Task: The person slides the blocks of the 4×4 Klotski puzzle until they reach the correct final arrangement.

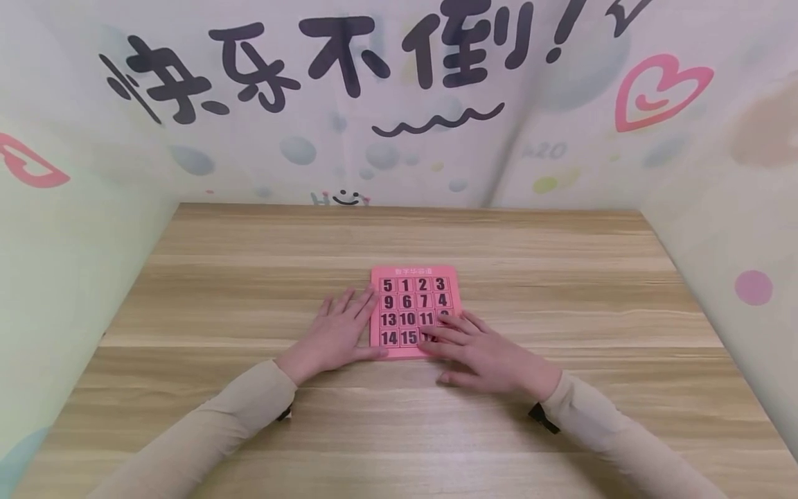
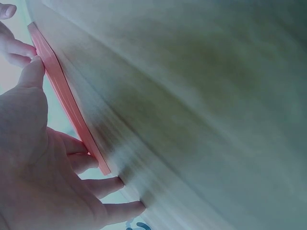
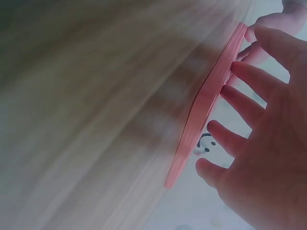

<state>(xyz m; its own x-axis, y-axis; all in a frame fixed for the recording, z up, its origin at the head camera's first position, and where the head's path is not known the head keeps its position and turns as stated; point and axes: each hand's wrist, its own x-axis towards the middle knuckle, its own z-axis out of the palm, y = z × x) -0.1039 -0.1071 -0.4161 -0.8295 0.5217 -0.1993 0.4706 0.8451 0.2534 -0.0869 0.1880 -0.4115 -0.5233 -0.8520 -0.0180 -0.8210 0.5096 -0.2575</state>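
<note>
A pink number sliding puzzle [image 1: 407, 301] lies flat on the wooden table, its tiles bearing black numerals. The top row reads 5, 1, 2, 3. My left hand [image 1: 330, 339] rests at its left side, thumb on the lower left corner and index fingertip by the left edge. From the lower right, my right hand [image 1: 489, 353] reaches over the tiles, fingers extended and spread, hiding part of the lower right tiles. The left wrist view shows the left thumb [image 2: 33, 74] against the puzzle's side. In the right wrist view, right fingertips touch the puzzle's top [image 3: 206, 103].
The wooden table [image 1: 399, 430] runs back to a printed cloth wall [image 1: 399, 166] with large dark characters. Pale side walls [image 1: 62, 263] stand left and right. Beige sleeves [image 1: 249, 402] cover both forearms, and dark straps [image 1: 544, 418] show beneath the wrists.
</note>
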